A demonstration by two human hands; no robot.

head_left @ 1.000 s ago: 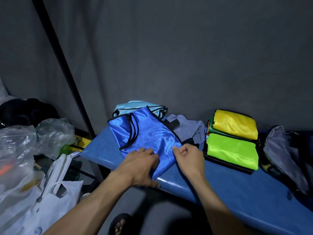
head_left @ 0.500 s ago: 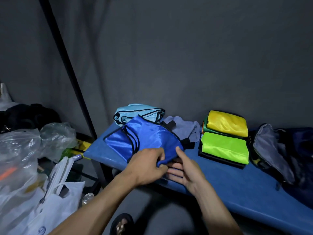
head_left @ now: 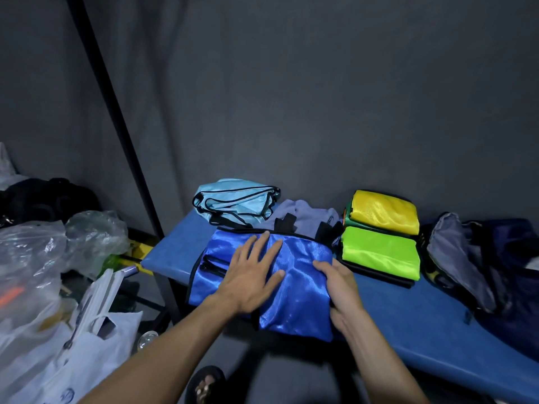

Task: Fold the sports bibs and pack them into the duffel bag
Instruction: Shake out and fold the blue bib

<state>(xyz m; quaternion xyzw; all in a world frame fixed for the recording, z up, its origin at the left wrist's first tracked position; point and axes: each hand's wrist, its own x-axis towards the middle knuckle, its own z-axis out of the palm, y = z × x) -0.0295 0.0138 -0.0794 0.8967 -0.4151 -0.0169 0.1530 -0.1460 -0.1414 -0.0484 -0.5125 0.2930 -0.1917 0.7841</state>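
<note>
Your left hand [head_left: 253,275] lies flat, fingers spread and straight, pressing on the royal-blue bib [head_left: 294,290]. Your right hand [head_left: 338,284] rests at the bib's right edge, fingers curled over the fabric; whether they actually pinch it cannot be told. The bib is glossy, satin-like cloth with black piping, folded into a rough rectangle on the near edge of the blue padded bench [head_left: 414,325], its lower part overhanging.

Behind it lie a crumpled light-blue bib [head_left: 236,201], also black-trimmed, and a matte grey-lilac garment [head_left: 306,212]. To the right stand two folded stacks: a shiny yellow bib [head_left: 383,211] behind, a lime-green bib [head_left: 380,253] in front, each a neat rectangle. Further right, the dark duffel bag [head_left: 501,258] sags open, its grey lining showing. Wrinkled clear and white plastic bags [head_left: 43,272] crowd the left.
</note>
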